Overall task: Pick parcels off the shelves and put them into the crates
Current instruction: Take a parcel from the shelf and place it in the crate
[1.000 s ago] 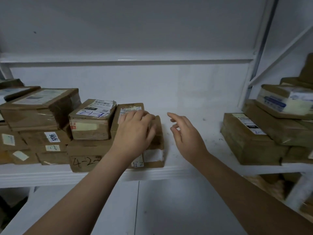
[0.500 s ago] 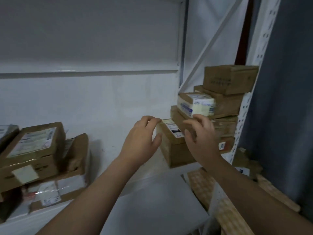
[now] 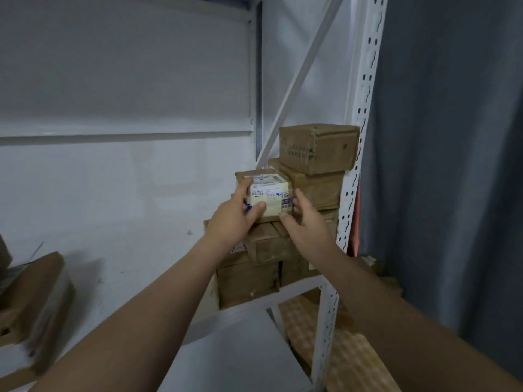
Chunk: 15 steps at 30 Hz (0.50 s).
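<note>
The left hand (image 3: 235,219) grips the small labelled parcel (image 3: 268,193), thumb on its front face and fingers round its left side. The right hand (image 3: 305,224) clasps its right edge. The parcel sits on a stack of brown boxes (image 3: 263,244) at the right end of the shelf (image 3: 254,304), beside the perforated white upright (image 3: 359,137).

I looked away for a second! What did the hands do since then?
Both hands swung right, away from the parcels in the shelf's middle, to the stack at its end. The left hand and right hand now grip the small labelled parcel from either side. The brown boxes around it stayed put.
</note>
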### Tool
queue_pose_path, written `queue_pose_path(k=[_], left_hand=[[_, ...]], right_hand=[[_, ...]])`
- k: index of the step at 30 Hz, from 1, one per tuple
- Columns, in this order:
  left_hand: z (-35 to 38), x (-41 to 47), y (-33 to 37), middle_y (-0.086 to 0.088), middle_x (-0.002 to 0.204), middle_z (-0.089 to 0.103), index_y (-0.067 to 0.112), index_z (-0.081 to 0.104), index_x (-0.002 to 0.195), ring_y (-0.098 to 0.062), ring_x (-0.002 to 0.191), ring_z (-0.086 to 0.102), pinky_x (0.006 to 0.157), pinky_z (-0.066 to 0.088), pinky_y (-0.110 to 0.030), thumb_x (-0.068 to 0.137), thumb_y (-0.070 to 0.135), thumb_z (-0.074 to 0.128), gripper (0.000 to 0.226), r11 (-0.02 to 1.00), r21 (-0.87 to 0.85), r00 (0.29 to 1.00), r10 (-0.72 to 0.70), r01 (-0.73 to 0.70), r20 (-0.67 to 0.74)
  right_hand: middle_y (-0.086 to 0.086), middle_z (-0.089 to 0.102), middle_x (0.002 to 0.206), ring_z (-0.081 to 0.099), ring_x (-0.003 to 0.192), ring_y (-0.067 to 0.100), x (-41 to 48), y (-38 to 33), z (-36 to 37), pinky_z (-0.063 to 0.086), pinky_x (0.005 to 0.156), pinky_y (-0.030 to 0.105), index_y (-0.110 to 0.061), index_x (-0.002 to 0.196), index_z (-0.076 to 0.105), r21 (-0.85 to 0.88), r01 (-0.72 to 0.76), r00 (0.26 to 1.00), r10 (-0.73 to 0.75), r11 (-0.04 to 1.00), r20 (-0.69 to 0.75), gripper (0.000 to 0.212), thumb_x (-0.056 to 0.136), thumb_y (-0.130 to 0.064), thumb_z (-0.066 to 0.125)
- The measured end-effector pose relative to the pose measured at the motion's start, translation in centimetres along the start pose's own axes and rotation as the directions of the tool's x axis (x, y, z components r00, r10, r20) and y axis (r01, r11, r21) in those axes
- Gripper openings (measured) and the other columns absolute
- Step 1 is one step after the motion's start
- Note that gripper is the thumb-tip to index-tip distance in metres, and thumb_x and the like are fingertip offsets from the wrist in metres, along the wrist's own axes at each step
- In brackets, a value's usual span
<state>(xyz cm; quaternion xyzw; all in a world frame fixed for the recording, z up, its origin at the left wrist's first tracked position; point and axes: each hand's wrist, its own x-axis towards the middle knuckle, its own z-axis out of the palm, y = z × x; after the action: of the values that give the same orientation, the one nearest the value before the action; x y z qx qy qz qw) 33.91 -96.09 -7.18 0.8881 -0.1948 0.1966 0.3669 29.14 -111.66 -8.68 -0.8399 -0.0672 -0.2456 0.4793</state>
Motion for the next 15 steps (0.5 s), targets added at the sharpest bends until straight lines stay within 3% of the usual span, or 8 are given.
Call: queue_pose_path(k=[3,6,8,10,12,15], left_hand=[[0.5,-1.0,-0.2,-0.004,0.122,0.062,0.037,0.030,0.138,-0.023,0.104,0.061,0.084,0.052,-0.042,0.094,0.041,0.052,0.049,0.995,-0.104,0.996,0.002,-0.011,-0.087],[0.9,-1.7,0.5,0.007,0.105,0.062,0.035,0.038,0.127,-0.016,0.095,0.062,0.081,0.053,-0.041,0.097,0.041,0.044,0.031,0.966,-0.256,0.982,-0.005,-0.045,-0.190],[1.0,-2.0,1.0,0.008,0.094,0.060,0.027,0.039,0.112,-0.015,0.087,0.061,0.079,0.053,-0.044,0.100,0.039,0.037,0.017,0.920,-0.391,0.965,-0.067,-0.039,-0.252],[0.9,-2.2,1.4,0.006,0.088,0.055,0.021,0.034,0.099,-0.016,0.084,0.059,0.078,0.053,-0.045,0.100,0.036,0.037,0.015,0.861,-0.508,0.936,-0.152,-0.032,-0.317],[0.4,-2.3,1.7,0.005,0.091,0.055,0.024,0.035,0.103,-0.016,0.085,0.061,0.071,0.053,-0.031,0.098,0.037,0.043,0.016,0.814,-0.578,0.926,-0.180,-0.048,-0.331],[-0.6,-2.4,2.1,0.005,0.112,0.063,0.046,0.041,0.118,-0.007,0.096,0.066,0.075,0.055,-0.021,0.094,0.044,0.047,0.025,0.729,-0.683,0.978,-0.102,-0.049,-0.179]], right_hand=[[0.000,0.040,0.146,0.047,0.120,0.004,0.3,0.6,0.2,0.040,0.089,0.014,-0.014,0.152,0.021,0.101,-0.009,1.000,0.008,0.995,0.001,0.063,0.097,-0.020,0.052],[0.001,0.041,0.132,0.048,0.104,-0.002,0.4,0.5,0.1,0.036,0.077,-0.002,-0.015,0.148,0.033,0.121,0.031,0.999,-0.026,0.992,-0.040,0.052,0.099,-0.023,0.049],[-0.001,0.042,0.123,0.049,0.097,-0.007,0.3,0.0,-0.2,0.036,0.074,-0.005,-0.018,0.139,0.045,0.192,0.071,0.996,-0.058,0.979,-0.072,0.040,0.099,-0.025,0.048],[-0.001,0.052,0.116,0.056,0.095,-0.002,0.1,-0.6,-0.3,0.045,0.075,0.004,-0.023,0.119,0.050,0.348,0.089,0.995,-0.065,0.933,-0.080,0.020,0.100,-0.026,0.046],[-0.001,0.060,0.099,0.062,0.084,-0.001,0.1,-1.1,-0.5,0.050,0.067,0.012,-0.024,0.100,0.045,0.467,0.103,0.994,-0.073,0.878,-0.083,0.002,0.100,-0.025,0.044],[0.003,0.067,0.093,0.068,0.081,0.008,0.0,-1.8,-0.5,0.056,0.067,0.025,-0.024,0.091,0.043,0.503,0.116,0.993,-0.099,0.856,-0.061,0.010,0.099,-0.028,0.047]])
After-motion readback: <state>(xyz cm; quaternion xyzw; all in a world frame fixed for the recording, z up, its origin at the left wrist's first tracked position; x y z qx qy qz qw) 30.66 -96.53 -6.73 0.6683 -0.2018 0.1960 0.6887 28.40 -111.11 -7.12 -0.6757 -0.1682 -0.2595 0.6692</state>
